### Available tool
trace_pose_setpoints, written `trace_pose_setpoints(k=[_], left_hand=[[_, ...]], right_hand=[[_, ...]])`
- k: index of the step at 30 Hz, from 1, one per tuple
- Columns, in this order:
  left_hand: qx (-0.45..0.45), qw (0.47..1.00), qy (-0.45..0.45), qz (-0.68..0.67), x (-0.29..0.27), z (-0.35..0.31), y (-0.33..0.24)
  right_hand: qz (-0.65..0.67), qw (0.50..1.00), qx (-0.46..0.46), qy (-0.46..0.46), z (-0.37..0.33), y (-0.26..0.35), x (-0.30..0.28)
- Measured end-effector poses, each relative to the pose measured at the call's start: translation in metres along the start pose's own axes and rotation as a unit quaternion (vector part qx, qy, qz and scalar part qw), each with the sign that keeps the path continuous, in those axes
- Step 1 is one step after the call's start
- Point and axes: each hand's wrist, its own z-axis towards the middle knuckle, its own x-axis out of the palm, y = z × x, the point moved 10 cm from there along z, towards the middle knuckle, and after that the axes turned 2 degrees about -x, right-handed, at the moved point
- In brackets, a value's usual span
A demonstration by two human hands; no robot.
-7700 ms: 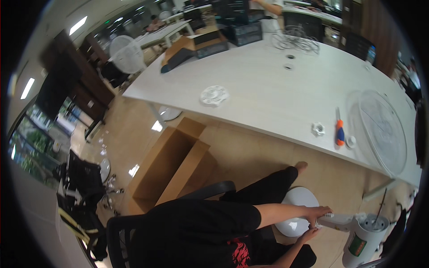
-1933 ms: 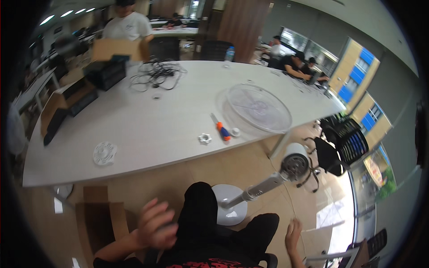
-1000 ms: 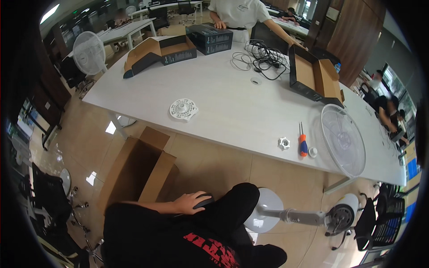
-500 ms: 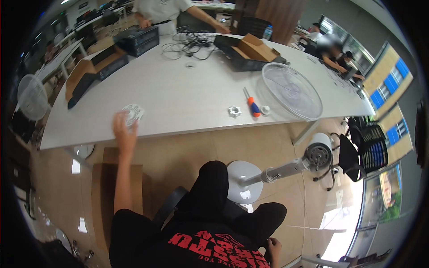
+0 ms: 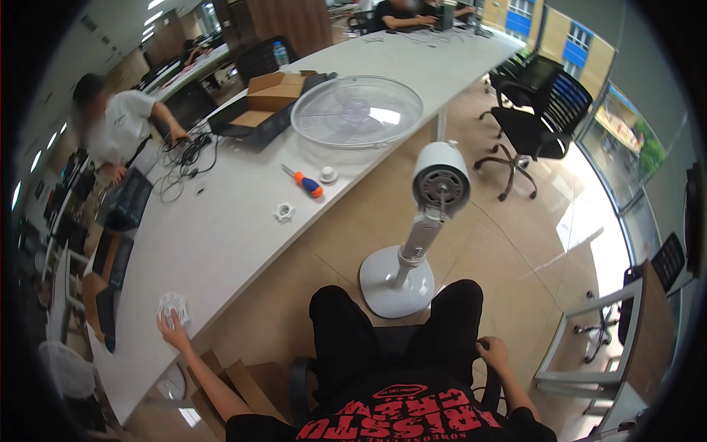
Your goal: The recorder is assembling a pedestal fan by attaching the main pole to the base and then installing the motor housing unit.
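At eight o'clock the left hand [image 5: 175, 333] lies with fingers spread on a small round white plastic fan part [image 5: 171, 305], flat at the near edge of the smooth white table [image 5: 221, 236]. The right hand [image 5: 492, 353], fingers curled loosely, rests on the knee at five o'clock. The pedestal fan body [image 5: 431, 214] leans toward one o'clock.

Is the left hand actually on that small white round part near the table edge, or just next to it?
Touching. The head view shows the left hand reaching up over the table edge, fingers lying on the white round part and covering its lower side.
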Motion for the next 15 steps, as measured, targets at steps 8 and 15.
trace_pose_setpoints(k=[8,15], left_hand=[[0.281,0.938,0.020,-0.203,-0.001,-0.146,-0.289],[0.526,0.653,0.315,-0.445,0.029,-0.333,-0.554]], right_hand=[[-0.004,0.999,0.039,-0.012,-0.016,-0.022,-0.003],[0.011,0.996,0.070,-0.048,-0.044,-0.042,-0.011]])
